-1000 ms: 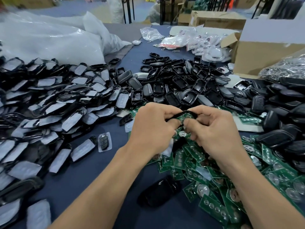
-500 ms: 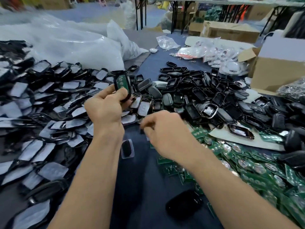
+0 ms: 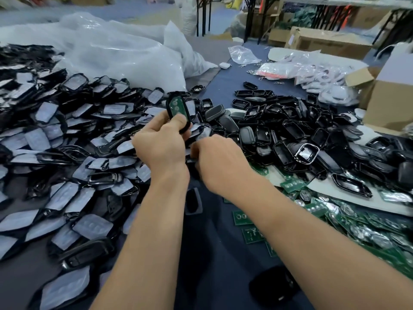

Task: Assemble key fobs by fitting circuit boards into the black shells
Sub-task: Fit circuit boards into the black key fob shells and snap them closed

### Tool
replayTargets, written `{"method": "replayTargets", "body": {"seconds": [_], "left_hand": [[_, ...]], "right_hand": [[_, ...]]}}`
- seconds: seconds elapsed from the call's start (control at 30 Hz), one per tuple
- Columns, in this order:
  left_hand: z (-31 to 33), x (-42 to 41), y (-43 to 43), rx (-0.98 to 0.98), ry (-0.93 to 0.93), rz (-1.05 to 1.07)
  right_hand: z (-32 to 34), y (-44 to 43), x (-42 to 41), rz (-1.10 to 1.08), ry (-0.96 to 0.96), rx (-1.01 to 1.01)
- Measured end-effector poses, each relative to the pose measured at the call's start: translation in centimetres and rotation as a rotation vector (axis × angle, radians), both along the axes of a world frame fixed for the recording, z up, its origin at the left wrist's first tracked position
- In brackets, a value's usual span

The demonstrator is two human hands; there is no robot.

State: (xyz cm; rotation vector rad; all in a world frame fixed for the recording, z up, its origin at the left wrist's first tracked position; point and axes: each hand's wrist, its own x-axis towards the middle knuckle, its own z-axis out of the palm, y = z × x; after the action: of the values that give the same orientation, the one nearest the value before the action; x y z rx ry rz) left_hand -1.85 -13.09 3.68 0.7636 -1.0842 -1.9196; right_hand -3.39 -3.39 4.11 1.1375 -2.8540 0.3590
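Note:
My left hand [image 3: 161, 146] grips a black shell [image 3: 177, 110] with a green circuit board seated in it, held upright above the pile's edge. My right hand [image 3: 221, 162] is just to its right and lower, back toward the camera, fingers curled down at the pile of shells; what they touch is hidden. Shell halves covered in pale film [image 3: 67, 135] are heaped on the left. Open black shells [image 3: 279, 130] are heaped at centre right. Loose green circuit boards [image 3: 335, 211] lie at the right.
A single shell [image 3: 193, 201] lies on the dark blue table between my forearms, and a black object [image 3: 274, 285] sits near the front. Big clear plastic bags [image 3: 111, 52] fill the back left. A cardboard box [image 3: 388, 104] and small packets [image 3: 312, 70] stand at the back right.
A second ago both hands pressed a board into a shell over the boards. My left hand then carried it left and up; my right hand has now come in beside it.

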Motion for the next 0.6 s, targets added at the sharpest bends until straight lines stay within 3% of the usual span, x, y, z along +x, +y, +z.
{"method": "replayTargets", "body": {"seconds": [0.1,0.23,0.33,0.53,0.6], "left_hand": [[-0.1,-0.1,0.1,0.013,0.004,-0.002],[-0.1,-0.1,0.4,-0.02,-0.005,-0.024],[-0.3,-0.3,1.1,-0.083,-0.03,-0.049],[-0.6,-0.3,4.2,-0.268,-0.115,-0.237],[-1.0,-0.2,6.4,-0.302,-0.144,-0.371]], "right_hand": [[0.6,1.4,0.2,-0.038,-0.009,-0.011],[0.9,5.0,0.7,-0.105,-0.166,-0.122],[-0.2,7.5,1.4,-0.15,-0.104,-0.196],[-2.4,12.6,3.2,-0.27,0.098,-0.626],[-3.0,14.7,3.8,-0.329,0.051,-0.747]]}}
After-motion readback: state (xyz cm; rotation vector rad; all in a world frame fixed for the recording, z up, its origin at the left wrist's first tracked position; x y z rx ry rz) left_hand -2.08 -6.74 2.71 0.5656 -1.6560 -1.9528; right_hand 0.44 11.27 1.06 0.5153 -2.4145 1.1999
